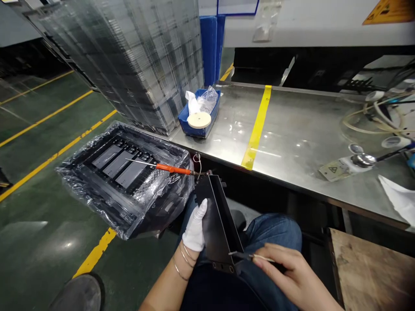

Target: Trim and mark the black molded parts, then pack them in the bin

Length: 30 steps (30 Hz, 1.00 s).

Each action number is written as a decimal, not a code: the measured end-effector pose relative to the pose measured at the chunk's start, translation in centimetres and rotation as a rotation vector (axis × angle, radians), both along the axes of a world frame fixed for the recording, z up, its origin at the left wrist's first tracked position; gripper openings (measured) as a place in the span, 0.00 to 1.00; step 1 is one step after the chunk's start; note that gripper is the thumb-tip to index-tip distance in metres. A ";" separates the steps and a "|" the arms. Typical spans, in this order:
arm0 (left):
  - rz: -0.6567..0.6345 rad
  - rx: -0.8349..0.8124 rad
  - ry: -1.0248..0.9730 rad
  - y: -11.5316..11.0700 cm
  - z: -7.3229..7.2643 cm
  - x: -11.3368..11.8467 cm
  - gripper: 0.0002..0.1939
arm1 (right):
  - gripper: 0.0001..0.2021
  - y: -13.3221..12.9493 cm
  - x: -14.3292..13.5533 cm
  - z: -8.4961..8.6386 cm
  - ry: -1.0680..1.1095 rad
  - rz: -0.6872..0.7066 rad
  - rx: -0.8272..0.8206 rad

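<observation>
My left hand (196, 226), in a white glove, is closed on the side of a long black box-shaped part (214, 229) with an open channel along it. The part is tilted over my lap. My bare right hand (285, 268) pinches a thin small tool (244, 255) with a dark, narrow blade end. The blade's tip is at the rim near the part's close end; whether it touches cannot be made out. Beyond the part's far end, an orange-handled tool (173, 169) with a slim metal shaft points left, in front of the bench edge.
Left of me, a plastic-lined black crate (149, 216) holds several grey-and-black parts. Stacked clear trays (155, 65) stand behind it. The metal bench (223, 142) bears a blue bin (197, 131), yellow tape (257, 129), a metal-headed device (365, 160) and hoses. A wooden board (372, 268) lies at right.
</observation>
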<state>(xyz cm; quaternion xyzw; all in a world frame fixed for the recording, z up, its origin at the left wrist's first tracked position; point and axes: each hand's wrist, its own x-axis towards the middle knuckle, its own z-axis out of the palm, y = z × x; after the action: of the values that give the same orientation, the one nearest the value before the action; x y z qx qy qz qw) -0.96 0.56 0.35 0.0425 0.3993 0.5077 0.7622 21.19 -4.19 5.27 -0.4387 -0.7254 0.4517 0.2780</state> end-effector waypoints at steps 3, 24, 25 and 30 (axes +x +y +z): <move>0.002 0.029 0.009 -0.1 0.7 0.1 0.26 | 0.15 0.4 -0.2 0.4 0.002 0.031 0.030; -0.348 0.036 -0.308 -1.8 1.8 3.7 0.22 | 0.12 3.8 -3.6 0.2 0.199 -0.397 0.432; -0.372 0.016 -0.368 -1.7 1.9 3.6 0.21 | 0.11 3.7 -3.5 0.6 0.188 -0.355 0.437; -0.502 -0.086 -0.464 -1.2 2.2 2.9 0.09 | 0.05 3.8 -1.3 3.3 0.065 -0.157 0.422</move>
<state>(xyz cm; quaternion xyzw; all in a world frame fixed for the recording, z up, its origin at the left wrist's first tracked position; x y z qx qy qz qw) 1.97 -0.60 2.59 -0.0096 0.2135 0.2832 0.9349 19.91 -0.41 8.60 -0.4113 -0.7581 0.2806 0.4212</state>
